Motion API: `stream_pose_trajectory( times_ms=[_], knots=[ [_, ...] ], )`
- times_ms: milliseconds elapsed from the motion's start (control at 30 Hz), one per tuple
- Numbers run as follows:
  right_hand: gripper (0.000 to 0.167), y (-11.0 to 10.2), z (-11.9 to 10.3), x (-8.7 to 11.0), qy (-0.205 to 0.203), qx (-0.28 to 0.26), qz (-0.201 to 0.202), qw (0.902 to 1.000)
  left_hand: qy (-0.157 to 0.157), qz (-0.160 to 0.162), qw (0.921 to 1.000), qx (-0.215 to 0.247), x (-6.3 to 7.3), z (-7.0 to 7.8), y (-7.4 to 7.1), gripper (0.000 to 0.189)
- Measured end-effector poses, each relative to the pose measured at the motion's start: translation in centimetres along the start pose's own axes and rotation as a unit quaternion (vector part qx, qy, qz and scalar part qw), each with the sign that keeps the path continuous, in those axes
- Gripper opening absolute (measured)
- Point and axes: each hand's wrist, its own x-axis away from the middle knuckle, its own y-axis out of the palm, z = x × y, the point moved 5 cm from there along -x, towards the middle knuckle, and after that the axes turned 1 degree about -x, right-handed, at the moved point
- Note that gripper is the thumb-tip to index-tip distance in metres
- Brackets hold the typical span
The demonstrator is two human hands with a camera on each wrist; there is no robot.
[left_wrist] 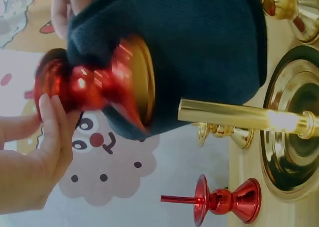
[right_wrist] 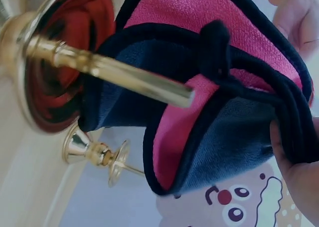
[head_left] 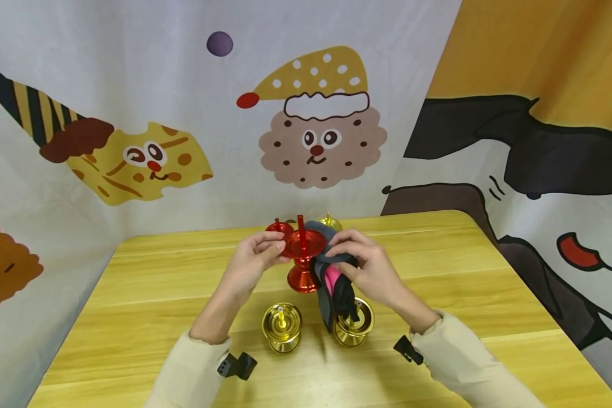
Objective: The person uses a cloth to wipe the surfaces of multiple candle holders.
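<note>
My left hand (head_left: 250, 262) pinches a shiny red candle holder (head_left: 303, 279) by the rim of its dish, fingers (left_wrist: 52, 122) and thumb on the edge. It is upright in the head view, with a thin tube rising from its dish. A folded cloth (head_left: 324, 303), grey-blue and pink with dark edging, is gripped in my right hand (head_left: 371, 271). The cloth (right_wrist: 219, 132) hangs in loose folds close to the red holder's right side; whether they touch there is unclear. Its lower end hangs in front of the gold candle holder (head_left: 351, 339) at front right.
Another gold candle holder (head_left: 282, 331) stands at front left on the wooden table (head_left: 173, 328). Farther back stand a second red holder (head_left: 279, 228) and a gold holder (head_left: 332, 222), both partly hidden. A curtain (head_left: 183, 73) with cartoon prints hangs behind the table.
</note>
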Motion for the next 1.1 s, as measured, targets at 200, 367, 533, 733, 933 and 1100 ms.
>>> stream_pose_trajectory(
  times_ms=[200,367,533,733,933,1100],
  knots=[
    [0.021,-2.1,1.5,0.2,0.052,0.028,0.033,0.9977,-0.015,0.046,0.9982,0.034,-0.4,-0.9,-1.7,0.029],
    [0.021,-5.4,2.7,0.7,0.083,0.069,0.086,0.9904,-0.025,0.064,0.9971,0.033,-1.1,-3.3,-3.7,0.033],
    [0.017,-8.3,4.1,1.7,0.125,0.101,0.121,0.9797,-0.050,0.073,0.9955,0.032,-1.8,-7.0,-5.2,0.034],
    [0.015,-10.7,5.7,3.2,0.180,0.103,0.147,0.9671,-0.067,0.077,0.9941,0.035,-2.4,-10.5,-5.8,0.033],
    [0.018,-11.9,6.8,4.3,0.216,0.116,0.152,0.9576,-0.071,0.069,0.9946,0.030,-2.6,-12.0,-5.6,0.033],
    [0.018,-12.2,7.3,4.9,0.231,0.128,0.148,0.9531,-0.068,0.062,0.9953,0.029,-2.8,-12.5,-5.6,0.032]
  ],
)
